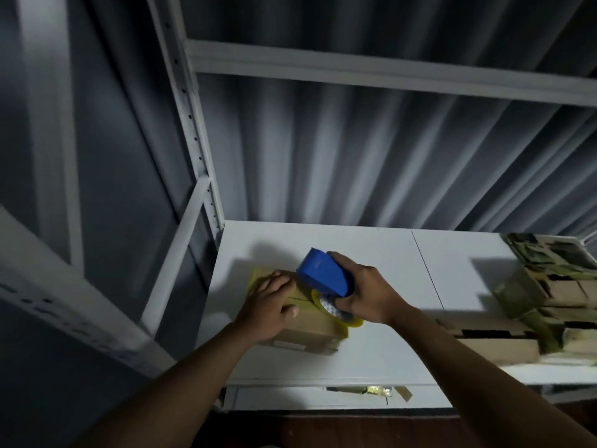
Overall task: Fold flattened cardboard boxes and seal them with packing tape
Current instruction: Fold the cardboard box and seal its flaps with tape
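A small brown cardboard box (310, 331) stands on the white shelf surface (381, 263), folded up, with a strip of yellowish tape along its top. My left hand (269, 307) lies flat on the box's top, fingers spread, pressing it down. My right hand (365, 291) grips a blue tape dispenser (324, 274) whose yellowish tape roll (336, 313) sits over the box's right top edge. The image is blurred by motion.
A stack of cardboard boxes and flattened pieces (549, 305) fills the right end of the shelf. White metal shelf posts (190, 124) rise at the left, with a grey curtain behind. Tape scraps (378, 391) lie on a lower level at the front edge.
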